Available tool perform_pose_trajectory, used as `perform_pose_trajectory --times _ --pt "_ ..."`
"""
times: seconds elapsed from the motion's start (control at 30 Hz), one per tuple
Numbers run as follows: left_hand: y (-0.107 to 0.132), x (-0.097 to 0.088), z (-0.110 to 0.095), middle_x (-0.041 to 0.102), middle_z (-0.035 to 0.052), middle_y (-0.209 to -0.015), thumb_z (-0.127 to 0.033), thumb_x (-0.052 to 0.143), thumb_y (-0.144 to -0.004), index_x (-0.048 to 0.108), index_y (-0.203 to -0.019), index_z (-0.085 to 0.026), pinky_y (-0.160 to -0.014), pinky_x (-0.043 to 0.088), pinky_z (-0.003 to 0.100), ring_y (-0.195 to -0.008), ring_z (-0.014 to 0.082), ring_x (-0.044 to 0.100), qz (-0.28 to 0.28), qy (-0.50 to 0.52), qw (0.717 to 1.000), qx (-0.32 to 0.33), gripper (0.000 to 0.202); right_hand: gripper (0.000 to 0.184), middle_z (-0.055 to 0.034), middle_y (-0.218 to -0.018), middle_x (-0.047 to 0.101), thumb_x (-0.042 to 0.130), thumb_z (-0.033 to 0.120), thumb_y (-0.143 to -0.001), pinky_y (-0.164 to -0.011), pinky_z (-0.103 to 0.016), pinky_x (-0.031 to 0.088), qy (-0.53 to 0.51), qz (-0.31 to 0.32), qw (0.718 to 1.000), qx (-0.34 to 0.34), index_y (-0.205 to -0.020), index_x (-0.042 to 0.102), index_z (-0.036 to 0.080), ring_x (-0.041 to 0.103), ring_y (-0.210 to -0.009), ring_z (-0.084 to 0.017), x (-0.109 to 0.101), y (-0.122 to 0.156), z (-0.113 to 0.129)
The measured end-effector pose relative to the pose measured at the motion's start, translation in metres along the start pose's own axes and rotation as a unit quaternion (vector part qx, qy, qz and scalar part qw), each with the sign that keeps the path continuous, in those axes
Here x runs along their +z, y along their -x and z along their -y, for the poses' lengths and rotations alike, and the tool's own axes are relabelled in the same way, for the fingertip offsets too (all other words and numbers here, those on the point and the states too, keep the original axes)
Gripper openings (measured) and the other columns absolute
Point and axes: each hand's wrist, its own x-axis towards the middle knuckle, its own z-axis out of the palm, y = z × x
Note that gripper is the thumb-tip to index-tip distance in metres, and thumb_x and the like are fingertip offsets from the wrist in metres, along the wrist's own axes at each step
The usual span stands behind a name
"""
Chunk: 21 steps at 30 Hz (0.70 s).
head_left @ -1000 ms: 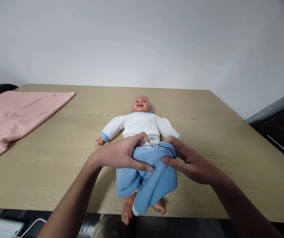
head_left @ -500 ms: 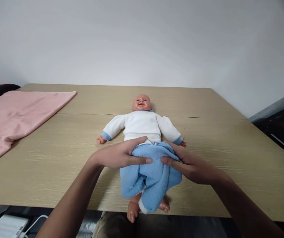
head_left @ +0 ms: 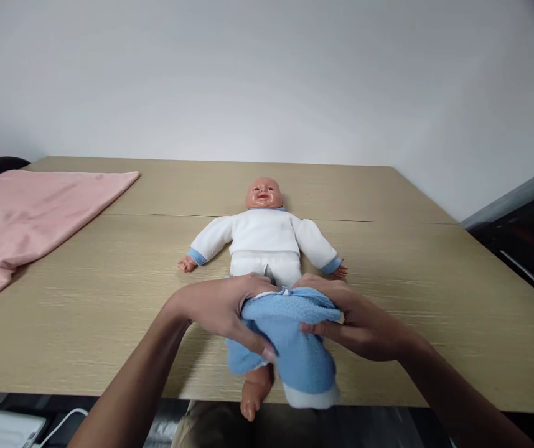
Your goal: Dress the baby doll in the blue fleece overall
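Observation:
A baby doll (head_left: 264, 230) lies on its back on the table, head away from me, in a white top with blue cuffs. Its lower body is white near the waist. Blue fleece trousers (head_left: 295, 336) with white hems are bunched over its legs. My left hand (head_left: 227, 311) grips the waistband's left side, thumb on the front and fingers tucked behind. On the other side my right hand (head_left: 341, 314) pinches the waistband the same way. One bare doll foot (head_left: 254, 395) shows below the trousers at the table's near edge; the other foot is hidden by the cloth.
A pink cloth (head_left: 38, 218) is spread over the left side of the wooden table (head_left: 416, 280). Below the near edge at left is a white box-like device (head_left: 8, 430) with a cable. A dark object (head_left: 528, 242) stands beyond the right edge.
Both hands have drawn the trousers' waistband down toward me, baring more white at the doll's hips. The right-side trouser leg has swung right and now covers that foot.

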Motion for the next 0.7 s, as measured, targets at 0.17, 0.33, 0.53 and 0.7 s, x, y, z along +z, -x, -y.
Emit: perform_pose_trajectory --times 0.17,0.33,0.53,0.7 --pt "0.004 -0.001 0.005 0.075 0.0059 -0.124 -0.037 0.073 -0.100 0.068 -0.137 -0.022 -0.107 0.054 0.036 -0.119 0.0254 0.067 -0.042 0.082 0.996 -0.011 0.041 0.034 0.0011 -0.086 0.062 0.063 0.053 -0.104 -0.068 -0.025 0.046 -0.083 0.058 0.991 0.082 -0.097 0.066 0.020 0.054 -0.076 -0.015 0.000 0.004 0.000" --pt "0.004 0.003 0.005 0.076 0.0048 -0.134 -0.035 0.072 -0.098 0.067 -0.144 -0.025 -0.113 0.052 0.040 -0.127 0.0281 0.066 -0.047 0.094 0.994 -0.032 0.047 0.044 0.0032 -0.074 0.054 0.085 0.057 -0.086 -0.059 -0.024 0.041 -0.178 0.119 0.970 0.116 -0.081 0.064 0.019 0.049 -0.068 -0.013 0.001 0.008 -0.005" --pt "0.005 0.005 0.009 0.079 0.0051 -0.111 -0.060 0.082 -0.087 0.075 -0.127 -0.019 -0.093 0.059 0.036 -0.103 0.0271 0.072 0.002 0.217 0.975 -0.041 0.057 0.044 0.0002 -0.083 0.061 0.065 0.062 -0.102 -0.071 -0.026 0.045 -0.270 0.018 0.958 0.094 -0.093 0.066 0.019 0.053 -0.076 -0.014 0.019 0.009 -0.015" --pt "0.003 0.013 0.002 0.080 0.0031 -0.113 -0.045 0.097 -0.073 0.076 -0.123 -0.021 -0.096 0.057 0.032 -0.106 0.0256 0.073 -0.003 0.272 0.960 -0.063 0.059 0.053 0.0009 -0.079 0.061 0.069 0.070 -0.096 -0.065 -0.027 0.044 -0.305 0.030 0.945 0.113 -0.105 0.069 0.018 0.051 -0.068 -0.014 0.030 0.015 -0.007"
